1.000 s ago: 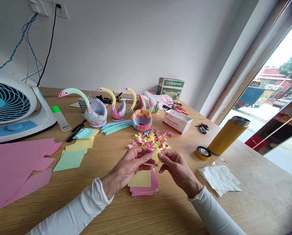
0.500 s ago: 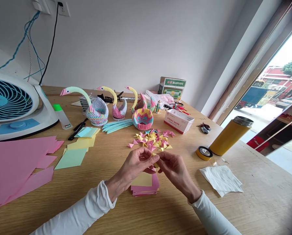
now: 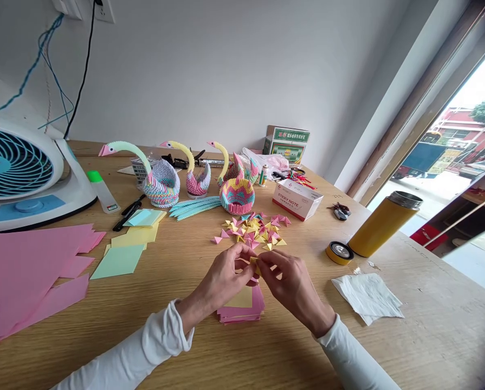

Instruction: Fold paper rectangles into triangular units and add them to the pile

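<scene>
My left hand [image 3: 226, 273] and right hand [image 3: 289, 281] meet fingertip to fingertip, both pinching a small yellow paper piece [image 3: 255, 264] above the tabletop [image 3: 185, 336].

Table [image 3: 429, 336], wood-grain.
Left: white-and-blue fan [image 3: 18, 168]; pink sheets [image 3: 18, 271], overlapping; green and yellow notes [image 3: 120, 261] beside them.
Rear: three paper swans [image 3: 161, 184] in a row; green carton [image 3: 286, 143] by the wall.
Right: sticky-note box [image 3: 297, 199]; yellow flask [image 3: 382, 225], standing, tape roll [image 3: 339, 253] just beside it; white tissue [image 3: 368, 297].

Folded triangles [image 3: 255, 230] behind hands, paper stack [image 3: 242, 309] beneath.
</scene>
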Available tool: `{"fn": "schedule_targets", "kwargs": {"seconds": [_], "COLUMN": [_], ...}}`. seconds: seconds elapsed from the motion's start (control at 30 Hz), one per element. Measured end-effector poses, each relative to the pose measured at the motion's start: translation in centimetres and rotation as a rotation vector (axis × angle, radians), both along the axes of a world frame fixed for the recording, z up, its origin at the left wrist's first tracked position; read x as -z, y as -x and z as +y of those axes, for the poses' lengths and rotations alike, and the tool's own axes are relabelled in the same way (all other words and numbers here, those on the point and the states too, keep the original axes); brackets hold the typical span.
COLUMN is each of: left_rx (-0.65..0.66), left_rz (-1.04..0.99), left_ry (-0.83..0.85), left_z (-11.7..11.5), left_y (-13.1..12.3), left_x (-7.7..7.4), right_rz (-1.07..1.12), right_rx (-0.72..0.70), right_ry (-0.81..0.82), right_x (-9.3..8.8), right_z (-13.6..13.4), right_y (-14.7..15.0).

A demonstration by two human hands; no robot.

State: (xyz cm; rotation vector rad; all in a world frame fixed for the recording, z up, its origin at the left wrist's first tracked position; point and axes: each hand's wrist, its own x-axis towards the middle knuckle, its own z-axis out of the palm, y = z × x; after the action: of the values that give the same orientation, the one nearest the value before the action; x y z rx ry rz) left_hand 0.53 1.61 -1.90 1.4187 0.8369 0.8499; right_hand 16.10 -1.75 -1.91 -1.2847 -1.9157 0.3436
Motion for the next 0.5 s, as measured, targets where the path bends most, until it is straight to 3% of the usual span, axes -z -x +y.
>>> {"fn": "schedule_targets", "kwargs": {"seconds": [0.1,0.27,0.5], "left_rx": [-0.024,-0.067,-0.064], "left_rz": [-0.014,-0.084,-0.088], "left_ry": [0.008,0.057,0.057], "left_z": [0.0,0.0,0.2], "left_y": [-0.1,0.1,0.3], "left_x": [0.4,-0.2,-0.3], "right_rz": [-0.011,0.237,0.301], "right_rx": [-0.035,-0.099,-0.136], "right_ry": [-0.017,0.18,0.291], "right_x": [-0.1,-0.2,0.3], "right_z": [-0.2,-0.2,0.2], "right_y": [0.2,-0.3,-0.7]}}
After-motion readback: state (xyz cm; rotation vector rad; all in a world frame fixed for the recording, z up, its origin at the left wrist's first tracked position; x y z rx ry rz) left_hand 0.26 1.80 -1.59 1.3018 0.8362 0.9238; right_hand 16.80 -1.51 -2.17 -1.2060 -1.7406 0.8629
